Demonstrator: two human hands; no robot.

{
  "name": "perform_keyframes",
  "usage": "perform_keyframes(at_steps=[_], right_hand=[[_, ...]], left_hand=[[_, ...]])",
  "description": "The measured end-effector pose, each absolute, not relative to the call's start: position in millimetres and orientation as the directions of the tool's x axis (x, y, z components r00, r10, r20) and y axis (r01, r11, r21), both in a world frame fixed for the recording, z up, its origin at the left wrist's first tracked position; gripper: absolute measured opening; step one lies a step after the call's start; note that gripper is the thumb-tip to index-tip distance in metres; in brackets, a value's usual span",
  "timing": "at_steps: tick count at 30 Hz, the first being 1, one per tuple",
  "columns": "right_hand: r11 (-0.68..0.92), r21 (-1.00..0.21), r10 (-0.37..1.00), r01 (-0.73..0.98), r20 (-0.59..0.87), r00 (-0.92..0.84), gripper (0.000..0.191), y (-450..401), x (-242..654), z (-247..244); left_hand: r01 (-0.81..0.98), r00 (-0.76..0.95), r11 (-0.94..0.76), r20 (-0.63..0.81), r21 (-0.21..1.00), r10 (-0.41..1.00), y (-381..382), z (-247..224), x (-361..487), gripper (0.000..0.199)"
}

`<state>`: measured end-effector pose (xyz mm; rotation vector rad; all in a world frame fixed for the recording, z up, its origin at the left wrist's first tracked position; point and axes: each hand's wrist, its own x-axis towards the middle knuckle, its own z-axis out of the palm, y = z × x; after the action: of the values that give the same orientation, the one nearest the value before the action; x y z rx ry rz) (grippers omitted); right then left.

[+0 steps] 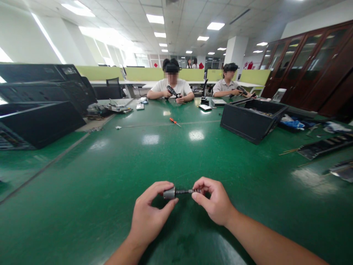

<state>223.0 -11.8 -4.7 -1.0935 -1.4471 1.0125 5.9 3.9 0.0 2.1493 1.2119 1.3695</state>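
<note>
Near the front of the green table, a metal part lies crosswise between my hands: a grey cylinder on the left, with a thin dark rod running rightward from it. My left hand is closed around the cylinder, forefinger above and thumb below. The fingers of my right hand pinch the rod's ridged, spiral-looking end. My fingertips partly cover both ends, and the part's exact kind does not show.
An orange-handled screwdriver lies mid-table. A black computer case stands at right, more cases at left. Across the table, two people work with power drills. Circuit boards lie at the back left, metal panels at right.
</note>
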Motion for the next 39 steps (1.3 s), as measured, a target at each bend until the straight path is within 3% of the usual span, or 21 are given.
perform_keyframes(at_steps=[33,36,39], right_hand=[[0.244,-0.963,0.969,0.118,0.238,-0.065,0.006,-11.2,226.3,-6.0],[0.248,-0.966,0.968,0.072,0.245,-0.048,0.011,-9.6,226.2,-9.3],[0.194,-0.978,0.981,-0.078,0.193,0.018,0.030,-4.3,225.6,-13.5]], left_hand=[[0.452,0.138,-0.524,0.523,0.722,0.841,5.4,-4.2,5.6,0.023],[0.454,0.124,-0.494,0.496,0.742,0.859,4.9,-4.5,6.0,0.023],[0.467,0.097,-0.460,0.473,0.755,0.876,3.7,-2.0,6.8,0.024]])
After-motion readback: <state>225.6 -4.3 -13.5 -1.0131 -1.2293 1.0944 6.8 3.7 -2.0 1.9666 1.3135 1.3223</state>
